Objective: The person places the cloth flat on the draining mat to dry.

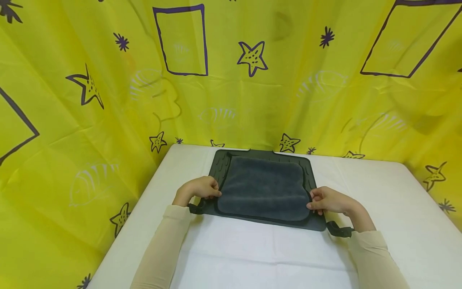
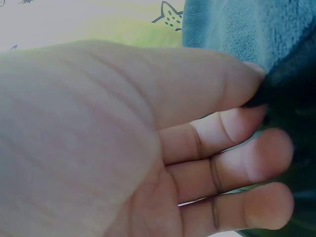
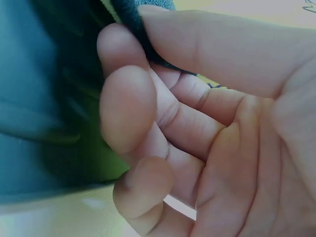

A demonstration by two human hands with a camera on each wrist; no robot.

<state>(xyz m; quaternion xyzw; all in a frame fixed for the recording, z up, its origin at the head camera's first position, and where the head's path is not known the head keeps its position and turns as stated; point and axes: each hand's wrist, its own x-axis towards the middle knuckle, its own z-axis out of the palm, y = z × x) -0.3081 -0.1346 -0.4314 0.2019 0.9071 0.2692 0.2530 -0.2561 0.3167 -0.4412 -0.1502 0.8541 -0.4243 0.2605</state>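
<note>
A dark blue-grey plush cloth point(image 1: 263, 182) lies over a black ridged tray point(image 1: 319, 223) on the white table. At the cloth's left edge, my left hand point(image 1: 202, 187) pinches the fabric. My right hand point(image 1: 330, 200) grips the opposite edge near the tray's right side. In the left wrist view, thumb and index finger meet on the cloth point(image 2: 232, 29), the other fingers loosely bent below. The right wrist view has the cloth's edge point(image 3: 131, 19) between thumb and fingertips, with the tray point(image 3: 34, 123) underneath. Most of the tray's floor is hidden by the cloth.
The white-covered table point(image 1: 234, 257) extends around the tray on both sides and in front. A yellow curtain point(image 1: 223, 92) with dark stars and rectangles hangs behind and to the left. Black wrist straps point(image 1: 339, 229) are worn at both wrists.
</note>
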